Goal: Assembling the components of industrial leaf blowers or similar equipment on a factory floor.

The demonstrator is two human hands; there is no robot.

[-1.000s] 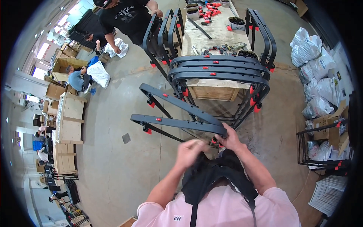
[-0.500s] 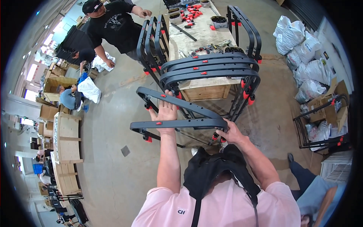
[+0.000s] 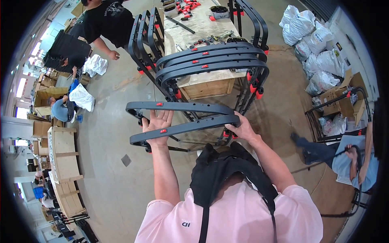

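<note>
Frames (image 3: 194, 125), two dark curved ones with red inserts, are in the person's hands, just off the near end of the table (image 3: 210, 26). The right hand (image 3: 244, 128) has its fingers clamped on their right end; the left hand (image 3: 157, 123) is palm up beneath them, fingers apart. Four similar dark bars (image 3: 210, 69) line the table's near end. Left of the table is a co-worker in black (image 3: 107, 24); red parts (image 3: 186, 9) lie on the table's far portion.

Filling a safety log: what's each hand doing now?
Left hand: open, palm up, wrist behind the nearer dark frame.
Right hand: closed on that frame's right end.
</note>
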